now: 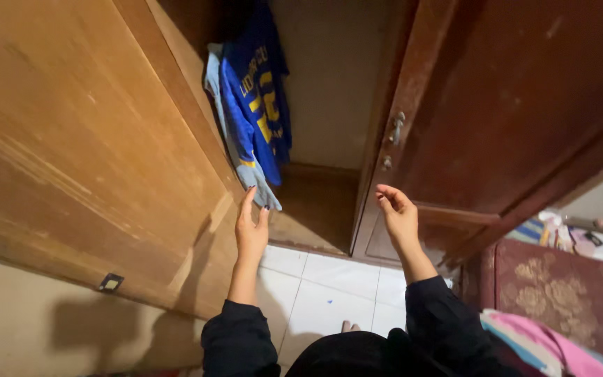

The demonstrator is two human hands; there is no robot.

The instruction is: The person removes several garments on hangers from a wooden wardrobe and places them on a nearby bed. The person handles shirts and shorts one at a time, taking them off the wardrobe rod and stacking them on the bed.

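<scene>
where the wardrobe (329,202) stands open, blue jersey (259,105) hanging inside, hands (251,234) empty

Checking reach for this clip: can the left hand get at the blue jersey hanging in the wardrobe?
Probably yes. The left hand is raised just below the blue jersey, fingertips near its hanging sleeve, and the wardrobe stands open with nothing between them.

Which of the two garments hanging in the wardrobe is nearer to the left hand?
The pale blue garment: its hem hangs beside the left hand's fingertips; the dark blue jersey hangs higher.
</scene>
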